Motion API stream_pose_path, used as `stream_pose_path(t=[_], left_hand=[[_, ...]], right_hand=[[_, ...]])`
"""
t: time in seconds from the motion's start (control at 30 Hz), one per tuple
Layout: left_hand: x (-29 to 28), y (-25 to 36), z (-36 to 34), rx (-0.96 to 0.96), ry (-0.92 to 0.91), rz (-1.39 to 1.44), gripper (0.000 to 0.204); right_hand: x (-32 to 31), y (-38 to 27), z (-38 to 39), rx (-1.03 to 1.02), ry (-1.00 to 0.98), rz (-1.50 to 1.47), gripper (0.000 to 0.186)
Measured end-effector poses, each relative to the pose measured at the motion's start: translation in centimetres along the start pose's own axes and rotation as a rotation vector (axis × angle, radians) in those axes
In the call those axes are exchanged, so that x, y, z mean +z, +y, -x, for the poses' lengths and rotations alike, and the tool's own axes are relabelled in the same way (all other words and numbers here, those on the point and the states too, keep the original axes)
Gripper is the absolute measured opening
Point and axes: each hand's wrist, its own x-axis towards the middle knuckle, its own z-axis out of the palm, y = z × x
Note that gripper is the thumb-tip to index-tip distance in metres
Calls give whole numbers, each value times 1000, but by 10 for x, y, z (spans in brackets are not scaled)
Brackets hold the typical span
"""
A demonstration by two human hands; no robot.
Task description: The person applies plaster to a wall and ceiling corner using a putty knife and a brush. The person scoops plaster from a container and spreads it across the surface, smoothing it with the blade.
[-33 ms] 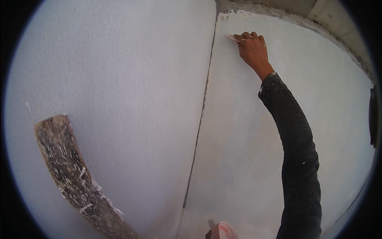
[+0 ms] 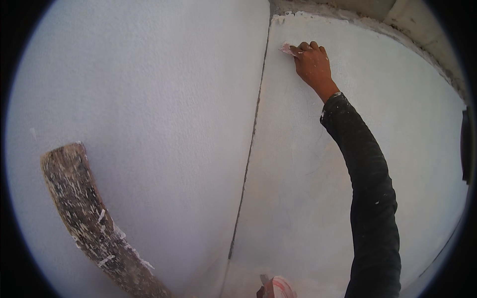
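Observation:
My right hand (image 2: 313, 63) is raised to the upper part of the right-hand wall, close to the corner crack. Its fingers are closed on a small flat scraper (image 2: 286, 48), smeared pinkish white, whose blade lies against or very near the wall. Most of the scraper is hidden behind the fingers. At the lower edge, a rounded pinkish-white thing with red streaks (image 2: 283, 288) shows in part, with a small flat brownish piece next to it. A dark bit at its left may be a fingertip of my left hand, but this is too cut off to tell.
Two pale plastered walls meet at a dark crack (image 2: 254, 126). A wooden plank (image 2: 82, 198), splashed with white, slants up at the lower left. Rough bare masonry (image 2: 348, 12) runs along the top right. A dark object (image 2: 465, 146) stands at the right edge.
My right hand has shifted slightly left and down along the wall. More of the scraper's smeared face shows now. The plank appears a little farther left.

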Motion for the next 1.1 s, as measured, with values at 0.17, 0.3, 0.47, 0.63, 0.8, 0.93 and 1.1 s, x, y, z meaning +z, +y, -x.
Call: stream_pose_path(t=[0.17,0.3,0.47,0.63,0.8,0.93,1.1], left_hand=[[8,12,7,124,83,-53,61],[14,1,9,117,162,-105,63],[-1,9,15,-87,-13,121,66],[-16,17,-1,-42,173,37,73],[-34,21,-6,80,69,-461,73],[-34,29,-6,107,-37,-629,71],[-48,9,-24,102,-48,-424,74]], right_hand=[[-17,-147,143,-187,-279,-356,28],[-90,-230,352,-438,-555,-553,36],[-151,-257,436,-232,-881,-845,33],[-177,-183,326,939,-623,-1368,22],[-199,-110,323,1158,-430,-1280,24],[-221,-85,349,1328,-283,-1151,24],[-237,-36,399,1358,-213,-968,22]])
